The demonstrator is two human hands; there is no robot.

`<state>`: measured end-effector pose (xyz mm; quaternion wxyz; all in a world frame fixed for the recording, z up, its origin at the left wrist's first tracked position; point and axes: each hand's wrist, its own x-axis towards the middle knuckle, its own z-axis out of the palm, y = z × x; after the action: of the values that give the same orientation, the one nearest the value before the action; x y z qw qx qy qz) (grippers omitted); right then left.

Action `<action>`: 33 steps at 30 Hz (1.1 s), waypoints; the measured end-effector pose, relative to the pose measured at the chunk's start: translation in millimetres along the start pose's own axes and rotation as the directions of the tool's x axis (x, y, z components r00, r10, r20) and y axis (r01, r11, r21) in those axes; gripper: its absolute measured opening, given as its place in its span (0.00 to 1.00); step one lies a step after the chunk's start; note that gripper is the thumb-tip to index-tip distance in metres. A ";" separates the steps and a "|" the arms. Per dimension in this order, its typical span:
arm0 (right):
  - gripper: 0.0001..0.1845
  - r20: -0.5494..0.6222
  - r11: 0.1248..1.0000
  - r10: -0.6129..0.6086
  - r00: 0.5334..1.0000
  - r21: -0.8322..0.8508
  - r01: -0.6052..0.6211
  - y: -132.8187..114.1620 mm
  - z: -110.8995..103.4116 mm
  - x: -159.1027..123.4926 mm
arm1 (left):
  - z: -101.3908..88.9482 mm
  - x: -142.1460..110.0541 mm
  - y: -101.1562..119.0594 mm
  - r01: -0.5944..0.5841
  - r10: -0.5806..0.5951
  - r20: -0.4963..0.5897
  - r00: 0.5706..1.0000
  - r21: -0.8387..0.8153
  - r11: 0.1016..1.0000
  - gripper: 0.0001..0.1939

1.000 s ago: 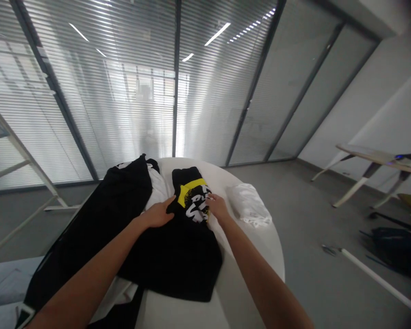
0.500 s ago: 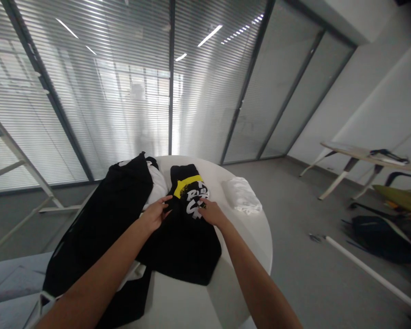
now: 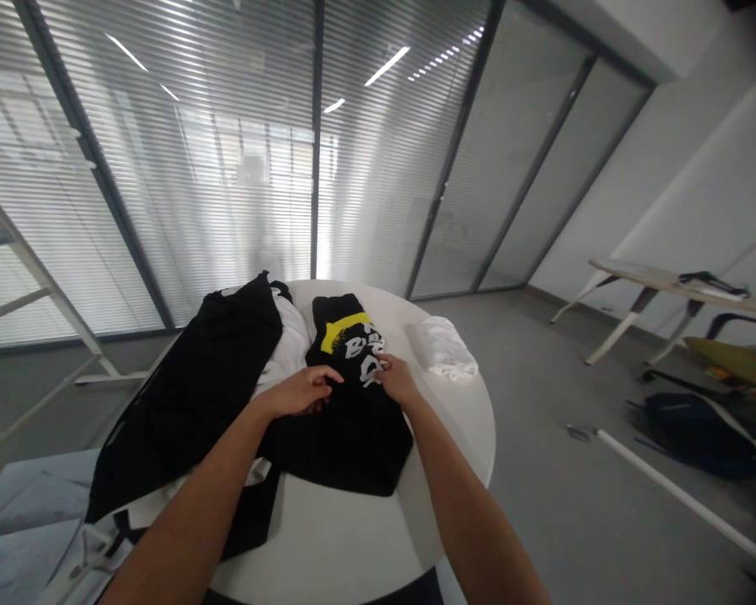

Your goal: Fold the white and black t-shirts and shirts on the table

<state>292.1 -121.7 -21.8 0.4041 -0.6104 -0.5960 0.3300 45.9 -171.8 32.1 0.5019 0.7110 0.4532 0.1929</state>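
A black T-shirt (image 3: 346, 403) with white letters and a yellow stripe lies folded in the middle of a round white table (image 3: 353, 563), near the bottom center of the view. The left hand (image 3: 299, 392) lies on the shirt's near fold, with its fingers together and a bit curved, not pinching. The right hand (image 3: 396, 380) sits on the shirt by the letters, with its fingertips bunched; I can't tell if they pinch the cloth. A big black cloth (image 3: 189, 395) lies to the left, and a white cloth bundle (image 3: 441, 349) to the right. The big black cloth hangs over the table edge, so a hard tug could pull it off. A quick pull could also mess up the shirt's folds.
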 end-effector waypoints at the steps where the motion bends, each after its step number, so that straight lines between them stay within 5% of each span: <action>1: 0.27 -0.008 0.992 0.050 0.999 0.114 -0.049 0.6 -1.7 0.9 | 3.0 1.9 -2.3 -0.005 0.002 -0.041 0.999 -0.067 0.998 0.15; 3: 0.27 0.016 0.927 0.119 0.993 0.357 -0.117 0.2 -6.0 0.6 | 3.7 3.5 -7.2 -0.015 -0.027 -0.178 0.984 -0.231 0.973 0.08; 6: 0.25 0.031 0.790 0.125 0.992 0.602 -0.118 -2.0 -14.7 -1.7 | -6.4 -0.3 -12.4 -0.123 -0.115 -0.430 0.896 -0.487 0.865 0.07; 8: 0.24 0.012 0.735 0.114 0.993 0.671 -0.092 -2.3 -20.6 -2.6 | -15.0 -5.0 -15.5 -0.157 -0.168 -0.506 0.846 -0.537 0.829 0.09; 10: 0.24 -0.012 0.742 0.122 0.992 0.666 -0.083 -1.5 -24.8 -3.3 | -20.1 -8.2 -19.8 -0.070 -0.194 -0.515 0.835 -0.449 0.891 0.09; 12: 0.24 -0.052 0.828 0.121 0.991 0.556 -0.072 -1.1 -25.7 -5.0 | -19.6 -8.5 -24.6 0.081 -0.171 -0.512 0.842 -0.193 0.978 0.07; 15: 0.22 -0.098 0.987 -0.010 0.995 0.158 0.025 -3.5 -20.5 -10.6 | -12.7 -5.6 -28.4 0.201 -0.067 -0.474 0.878 0.239 0.950 0.10; 18: 0.26 -0.078 0.962 -0.165 0.983 -0.232 0.143 -8.5 -11.8 -17.9 | -7.4 -3.9 -26.7 0.171 0.033 -0.412 0.911 0.449 0.877 0.12; 21: 0.32 -0.049 0.898 -0.197 0.979 -0.411 0.160 -11.8 -7.2 -21.8 | -6.6 -4.5 -24.6 0.142 0.080 -0.399 0.914 0.497 0.856 0.12; 24: 0.32 -0.034 0.870 -0.182 0.983 -0.472 0.145 -11.7 -9.5 -20.7 | -4.1 -3.8 -25.1 0.067 0.075 -0.373 0.925 0.354 0.933 0.10; 27: 0.32 -0.087 0.869 -0.162 0.983 -0.484 0.101 -9.8 -13.8 -18.2 | 2.6 -0.9 -26.6 -0.006 -0.006 -0.313 0.950 -0.038 0.999 0.07; 30: 0.31 -0.193 0.873 -0.137 0.972 -0.487 0.026 -8.2 -16.2 -17.4 | 6.7 3.0 -28.3 -0.093 -0.029 -0.292 0.956 -0.397 0.913 0.04; 33: 0.30 -0.286 0.872 -0.134 0.949 -0.490 -0.024 -8.1 -17.4 -18.6 | 2.0 5.5 -31.8 -0.135 -0.050 -0.359 0.932 -0.472 0.871 0.06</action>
<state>302.4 -142.2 -8.2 0.3353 -0.7190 -0.6060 0.0573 35.9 -165.5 2.0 0.5691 0.5233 0.4579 0.4389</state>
